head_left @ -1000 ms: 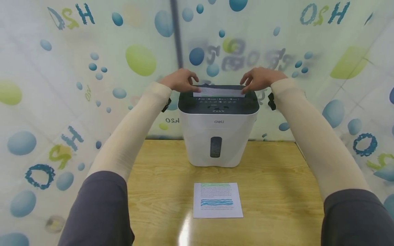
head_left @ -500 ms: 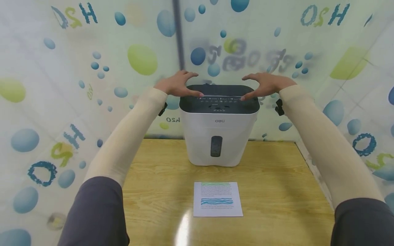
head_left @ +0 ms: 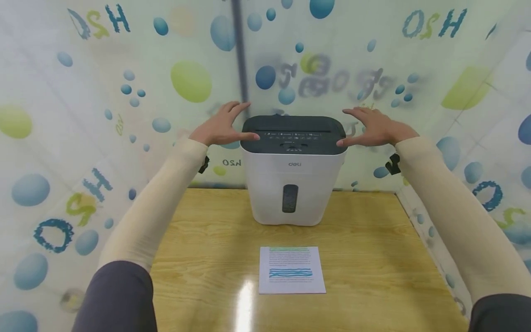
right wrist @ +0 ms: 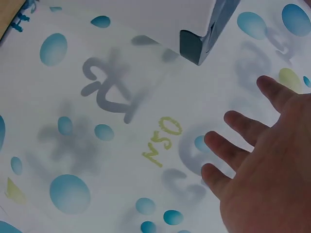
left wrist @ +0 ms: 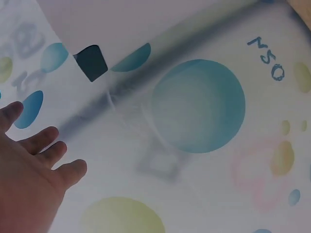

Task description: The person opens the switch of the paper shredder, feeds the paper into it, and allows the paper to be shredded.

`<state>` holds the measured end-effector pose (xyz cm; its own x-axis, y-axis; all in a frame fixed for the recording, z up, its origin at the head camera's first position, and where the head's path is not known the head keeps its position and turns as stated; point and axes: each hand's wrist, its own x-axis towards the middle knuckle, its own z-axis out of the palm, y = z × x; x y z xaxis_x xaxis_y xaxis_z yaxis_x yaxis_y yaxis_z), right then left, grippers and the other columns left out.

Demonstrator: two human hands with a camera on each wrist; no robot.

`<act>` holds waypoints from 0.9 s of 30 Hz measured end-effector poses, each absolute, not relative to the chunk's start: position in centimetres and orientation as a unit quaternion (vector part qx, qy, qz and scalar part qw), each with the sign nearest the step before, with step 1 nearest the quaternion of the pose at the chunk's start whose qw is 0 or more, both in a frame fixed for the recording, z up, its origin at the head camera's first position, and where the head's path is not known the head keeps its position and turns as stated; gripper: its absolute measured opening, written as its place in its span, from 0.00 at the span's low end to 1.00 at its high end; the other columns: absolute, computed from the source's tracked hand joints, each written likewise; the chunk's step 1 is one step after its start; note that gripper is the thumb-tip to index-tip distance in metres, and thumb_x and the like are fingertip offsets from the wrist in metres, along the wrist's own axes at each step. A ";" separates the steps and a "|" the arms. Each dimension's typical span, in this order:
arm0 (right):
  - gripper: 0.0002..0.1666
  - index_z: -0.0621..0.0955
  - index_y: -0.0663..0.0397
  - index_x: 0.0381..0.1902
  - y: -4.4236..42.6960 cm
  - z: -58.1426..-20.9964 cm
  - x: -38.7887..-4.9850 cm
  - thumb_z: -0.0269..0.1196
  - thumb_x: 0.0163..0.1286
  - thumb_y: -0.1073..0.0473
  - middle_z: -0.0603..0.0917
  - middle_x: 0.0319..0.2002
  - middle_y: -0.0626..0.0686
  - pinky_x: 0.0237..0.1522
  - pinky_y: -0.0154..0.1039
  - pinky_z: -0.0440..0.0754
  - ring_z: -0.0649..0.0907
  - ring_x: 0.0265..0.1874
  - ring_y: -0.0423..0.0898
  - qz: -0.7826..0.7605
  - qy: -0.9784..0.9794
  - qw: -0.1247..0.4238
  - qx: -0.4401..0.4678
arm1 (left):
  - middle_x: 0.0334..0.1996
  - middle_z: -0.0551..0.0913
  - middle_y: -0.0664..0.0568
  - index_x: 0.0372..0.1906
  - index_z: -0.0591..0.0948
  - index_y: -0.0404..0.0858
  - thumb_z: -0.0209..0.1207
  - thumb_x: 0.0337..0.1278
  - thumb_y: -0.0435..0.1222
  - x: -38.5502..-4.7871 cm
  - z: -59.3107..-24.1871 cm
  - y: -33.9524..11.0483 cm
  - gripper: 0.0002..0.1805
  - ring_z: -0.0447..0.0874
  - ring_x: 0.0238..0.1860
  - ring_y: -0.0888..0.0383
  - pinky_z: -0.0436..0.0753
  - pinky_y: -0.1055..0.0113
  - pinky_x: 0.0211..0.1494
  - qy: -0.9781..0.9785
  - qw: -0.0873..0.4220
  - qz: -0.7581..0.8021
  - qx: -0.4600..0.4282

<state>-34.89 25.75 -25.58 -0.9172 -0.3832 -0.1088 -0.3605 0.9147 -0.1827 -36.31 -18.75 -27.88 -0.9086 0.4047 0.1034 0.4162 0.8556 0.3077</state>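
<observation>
A white shredder with a dark top stands at the back of the wooden table. My left hand is at its upper left with fingers spread, the thumb tip over the top's left edge. On the other side my right hand is spread too, its thumb tip by the top's right edge. Neither hand holds anything. A printed sheet with green and blue marks lies flat in front of the shredder. The left wrist view shows my left hand and the right wrist view my right hand, fingers apart.
Behind the table hangs a pale curtain with blue and green spots, which also runs along both sides. Part of the shredder's white body crosses the upper left wrist view, and its side shows in the right wrist view.
The paper seen in the shredder's slot a second ago is no longer visible there. Both hands have come off it, opened wider and moved outward and slightly down.
</observation>
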 end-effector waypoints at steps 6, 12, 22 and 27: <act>0.68 0.44 0.37 0.84 26.9 -27.5 -33.4 0.65 0.60 0.23 0.41 0.84 0.64 0.72 0.79 0.46 0.46 0.79 0.74 -0.092 0.978 0.010 -0.187 | 0.85 0.39 0.50 0.83 0.43 0.63 0.61 0.45 0.77 -35.4 -29.4 -20.2 0.64 0.40 0.85 0.46 0.58 0.34 0.79 -0.959 0.052 -0.176 -0.214; 0.68 0.46 0.39 0.84 27.8 -29.6 -31.9 0.68 0.59 0.26 0.41 0.84 0.64 0.73 0.78 0.46 0.48 0.79 0.74 -0.117 0.974 -0.037 -0.189 | 0.85 0.42 0.52 0.83 0.44 0.63 0.63 0.45 0.75 -34.4 -31.5 -21.4 0.64 0.40 0.85 0.49 0.59 0.35 0.78 -0.950 0.098 -0.201 -0.217; 0.69 0.48 0.42 0.84 28.9 -33.2 -29.6 0.72 0.57 0.29 0.45 0.83 0.64 0.73 0.76 0.48 0.49 0.79 0.72 -0.147 0.968 -0.086 -0.184 | 0.84 0.42 0.56 0.82 0.42 0.66 0.66 0.45 0.73 -32.6 -36.2 -22.5 0.64 0.41 0.84 0.49 0.64 0.35 0.75 -0.938 0.153 -0.243 -0.193; 0.70 0.47 0.42 0.84 29.5 -35.6 -28.4 0.73 0.56 0.30 0.46 0.83 0.64 0.73 0.76 0.50 0.51 0.79 0.73 -0.162 0.964 -0.110 -0.179 | 0.84 0.43 0.52 0.83 0.42 0.64 0.67 0.46 0.72 -31.6 -38.9 -22.6 0.65 0.40 0.84 0.48 0.64 0.34 0.75 -0.936 0.162 -0.252 -0.186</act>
